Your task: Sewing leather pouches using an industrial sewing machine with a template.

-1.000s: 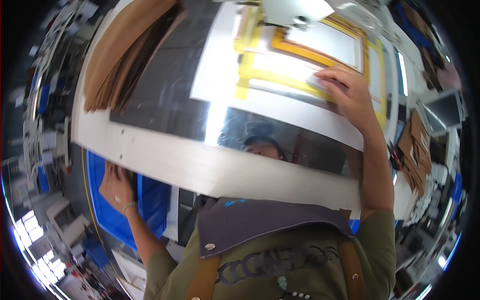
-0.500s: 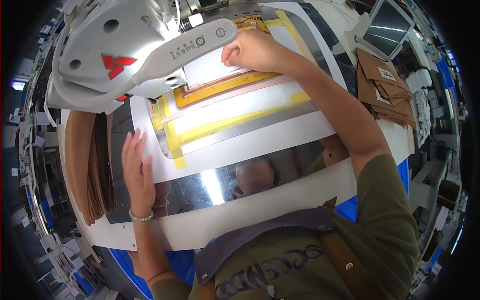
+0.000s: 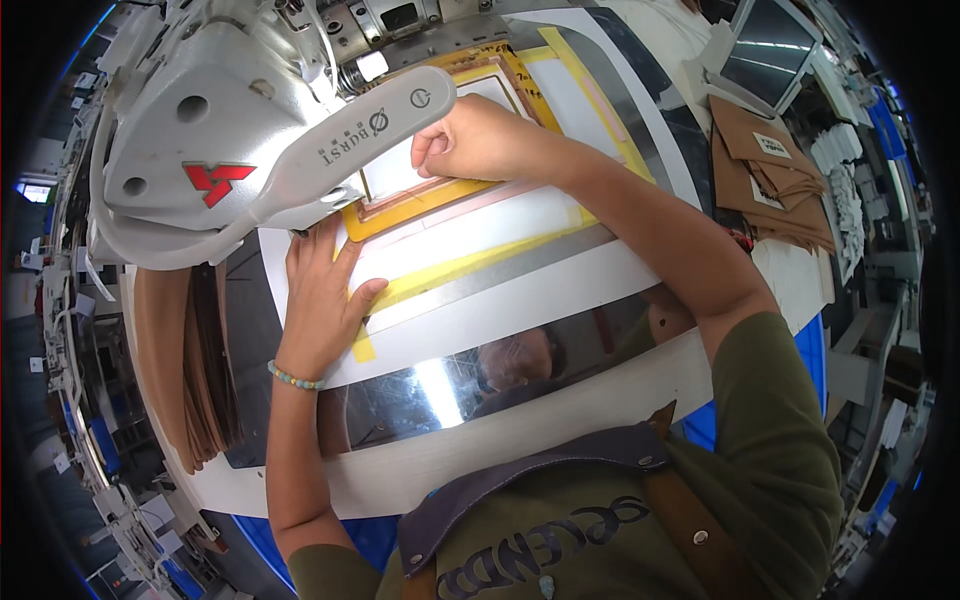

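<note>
My right hand (image 3: 478,142) is curled with its fingers closed over the window of a yellow-edged frame (image 3: 425,207). Whatever those fingers may hold is hidden. My left hand (image 3: 322,305) lies flat, thumb apart, on a white sheet (image 3: 470,318) with yellow tape strips (image 3: 440,272). Its fingertips reach close to the frame's near left corner and the white sewing machine head (image 3: 215,115). A pale grey lamp arm (image 3: 350,140) stretches in front of the machine, beside my right hand, covering part of the frame.
A shiny dark plate (image 3: 480,375) lies under the sheet's near edge. Brown pieces (image 3: 190,370) stand stacked at the left. More brown pieces with labels (image 3: 765,165) lie at the right, below a tilted screen (image 3: 770,55). The pale table edge (image 3: 580,410) runs along my body.
My left hand has moved inward and away from me, from the sheet's left margin to near the frame's corner. My right hand stays curled over the frame, slightly lower in the view.
</note>
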The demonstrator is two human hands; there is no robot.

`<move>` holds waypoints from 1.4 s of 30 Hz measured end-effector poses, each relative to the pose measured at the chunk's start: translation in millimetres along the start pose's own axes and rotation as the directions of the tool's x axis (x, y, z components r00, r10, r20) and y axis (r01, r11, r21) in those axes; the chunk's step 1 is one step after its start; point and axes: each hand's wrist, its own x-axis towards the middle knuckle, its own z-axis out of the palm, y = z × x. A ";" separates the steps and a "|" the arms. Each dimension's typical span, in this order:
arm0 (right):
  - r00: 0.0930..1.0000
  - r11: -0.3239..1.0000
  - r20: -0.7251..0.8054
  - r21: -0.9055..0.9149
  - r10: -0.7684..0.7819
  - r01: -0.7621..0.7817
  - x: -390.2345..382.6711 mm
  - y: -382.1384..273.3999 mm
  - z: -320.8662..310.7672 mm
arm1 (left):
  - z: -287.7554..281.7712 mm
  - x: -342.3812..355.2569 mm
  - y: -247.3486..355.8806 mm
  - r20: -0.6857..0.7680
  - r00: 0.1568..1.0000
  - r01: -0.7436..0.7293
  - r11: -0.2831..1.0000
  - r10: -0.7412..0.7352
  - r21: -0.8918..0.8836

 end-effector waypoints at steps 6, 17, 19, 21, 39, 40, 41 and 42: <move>0.998 0.998 -0.021 0.015 -0.055 0.055 0.3 2.6 4.0 | 1.5 0.2 2.0 -0.004 0.998 0.058 0.998 -0.058 -0.006; 0.998 0.948 0.061 -0.317 0.030 -0.009 -14.5 11.9 -81.2 | 4.7 2.6 -1.2 0.014 0.996 0.093 0.995 -0.093 0.047; 0.983 0.895 0.115 -0.439 0.147 -0.082 -19.5 6.4 -76.9 | 4.3 1.8 -0.9 -0.002 0.996 0.087 0.994 -0.087 0.062; 0.990 0.901 0.087 -0.429 0.114 -0.066 -24.7 4.5 -78.5 | 4.5 1.8 -1.5 0.003 0.996 0.085 0.994 -0.085 0.073; 0.992 0.796 0.099 -0.606 0.076 -0.001 -29.9 -5.6 -70.2 | 6.8 1.4 0.9 -0.015 0.996 0.084 0.995 -0.083 0.061; 0.984 0.729 0.154 -0.683 0.089 0.041 -30.3 -6.6 -68.9 | 7.9 1.3 0.7 -0.015 0.996 0.087 0.995 -0.087 0.055; 0.972 0.655 0.208 -0.751 0.107 0.089 -31.2 -7.7 -67.7 | 9.1 1.3 0.4 -0.022 0.997 0.081 0.994 -0.079 0.069; 0.970 0.652 0.217 -0.752 0.106 0.097 -33.3 -10.1 -64.3 | 9.6 0.7 -1.0 -0.031 0.997 0.079 0.993 -0.076 0.085</move>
